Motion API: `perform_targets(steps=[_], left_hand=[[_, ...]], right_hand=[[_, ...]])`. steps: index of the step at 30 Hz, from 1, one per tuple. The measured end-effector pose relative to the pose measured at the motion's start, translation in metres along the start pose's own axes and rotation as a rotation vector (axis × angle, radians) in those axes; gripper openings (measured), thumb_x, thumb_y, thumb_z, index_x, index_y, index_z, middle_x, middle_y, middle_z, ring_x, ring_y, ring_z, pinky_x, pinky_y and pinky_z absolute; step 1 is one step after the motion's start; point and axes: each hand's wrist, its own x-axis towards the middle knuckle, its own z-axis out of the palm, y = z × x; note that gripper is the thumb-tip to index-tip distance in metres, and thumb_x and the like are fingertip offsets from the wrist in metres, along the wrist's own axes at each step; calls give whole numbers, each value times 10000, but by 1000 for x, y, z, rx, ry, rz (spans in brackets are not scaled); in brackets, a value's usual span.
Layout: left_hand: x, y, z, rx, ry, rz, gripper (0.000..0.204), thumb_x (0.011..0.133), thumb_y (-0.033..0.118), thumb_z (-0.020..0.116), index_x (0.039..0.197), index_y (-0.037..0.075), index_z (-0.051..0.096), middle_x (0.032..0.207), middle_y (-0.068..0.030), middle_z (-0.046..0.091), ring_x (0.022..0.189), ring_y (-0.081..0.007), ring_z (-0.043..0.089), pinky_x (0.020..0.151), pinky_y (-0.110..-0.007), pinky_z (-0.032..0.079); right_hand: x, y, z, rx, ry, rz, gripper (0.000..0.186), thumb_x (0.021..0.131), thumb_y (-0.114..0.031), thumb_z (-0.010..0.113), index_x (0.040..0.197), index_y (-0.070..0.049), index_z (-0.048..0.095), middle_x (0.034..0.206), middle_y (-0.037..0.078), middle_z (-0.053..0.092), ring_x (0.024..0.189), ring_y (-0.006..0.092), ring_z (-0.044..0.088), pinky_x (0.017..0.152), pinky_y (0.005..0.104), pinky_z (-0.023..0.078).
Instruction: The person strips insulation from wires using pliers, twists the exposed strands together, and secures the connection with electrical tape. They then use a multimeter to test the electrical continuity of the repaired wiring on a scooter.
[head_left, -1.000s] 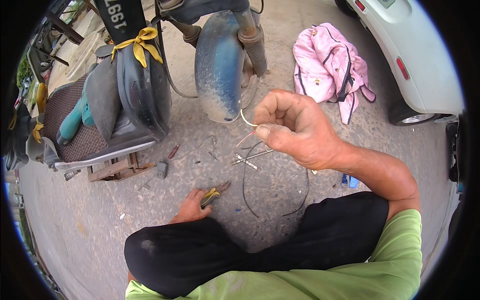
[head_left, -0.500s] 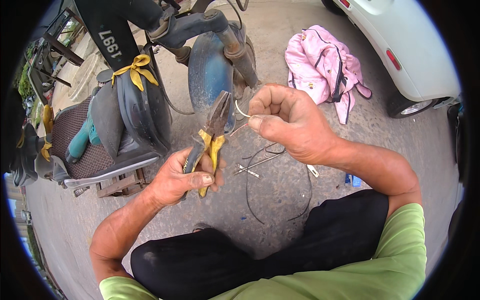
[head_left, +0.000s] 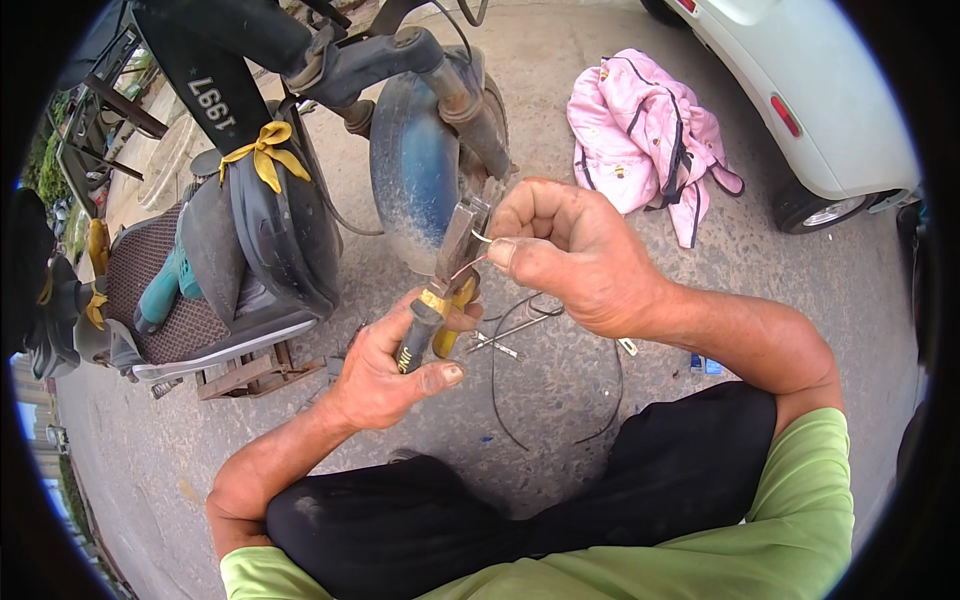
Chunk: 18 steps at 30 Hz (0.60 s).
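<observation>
My left hand [head_left: 390, 370] is closed around pliers [head_left: 460, 250] with yellow and dark grips, held raised above my knees. Their jaws are at the thin pale wires [head_left: 483, 239], one whitish and one reddish, which my right hand [head_left: 580, 265] pinches between thumb and curled fingers just to the right. Whether the jaws grip a wire I cannot tell. Below, on the concrete [head_left: 540, 450], lie crossed wrenches [head_left: 500, 345] and a dark looped cable [head_left: 495, 400]. Behind the pliers is a dusty blue mudguard [head_left: 410, 170] with fork tubes above it.
A dark scooter body [head_left: 270, 240] with yellow cloth ties is at left, a teal power tool [head_left: 160, 295] on its footboard, beside a rusty metal stand [head_left: 250, 380]. A crumpled pink jacket [head_left: 640, 140] lies behind my right hand. A white car [head_left: 820, 110] stands at right.
My left hand has lifted the pliers from low near the ground up to the wires, tilting them toward my right hand. My right hand stays pinched on the wires.
</observation>
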Motion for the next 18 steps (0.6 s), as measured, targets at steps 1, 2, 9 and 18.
perform_targets(steps=[1, 2, 9, 18], left_hand=[[-1, 0, -1, 14, 9, 4, 472, 862, 238, 775, 1237, 4, 609, 1410, -154, 507, 1305, -272, 512, 1092, -421, 399], [-1, 1, 0, 24, 15, 12, 470, 859, 236, 775, 1232, 3, 612, 1410, -154, 505, 1300, -269, 512, 1089, -422, 400], [0, 9, -5, 440, 62, 112, 419, 832, 165, 766, 1198, 8, 636, 1378, -165, 509, 1245, -301, 525, 1041, -412, 421], [-1, 2, -6, 659, 116, 175, 387, 856, 246, 746, 1123, 13, 593, 1210, -146, 545, 1097, -267, 581, 911, -405, 488]], right_hand=[[1, 1, 1, 7, 4, 5, 171, 929, -114, 639, 989, 37, 586, 860, 63, 663, 757, 85, 627, 675, 254, 533], [1, -1, 3, 9, 10, 11, 169, 929, -113, 638, 988, 37, 587, 861, 66, 665, 757, 89, 630, 678, 257, 536], [3, -3, 10, -36, 18, 52, 181, 915, -124, 642, 971, 43, 601, 851, 77, 670, 766, 102, 638, 678, 267, 534], [4, -5, 14, -133, 54, 110, 231, 877, -177, 668, 921, 46, 629, 765, 47, 638, 702, 83, 584, 623, 258, 488]])
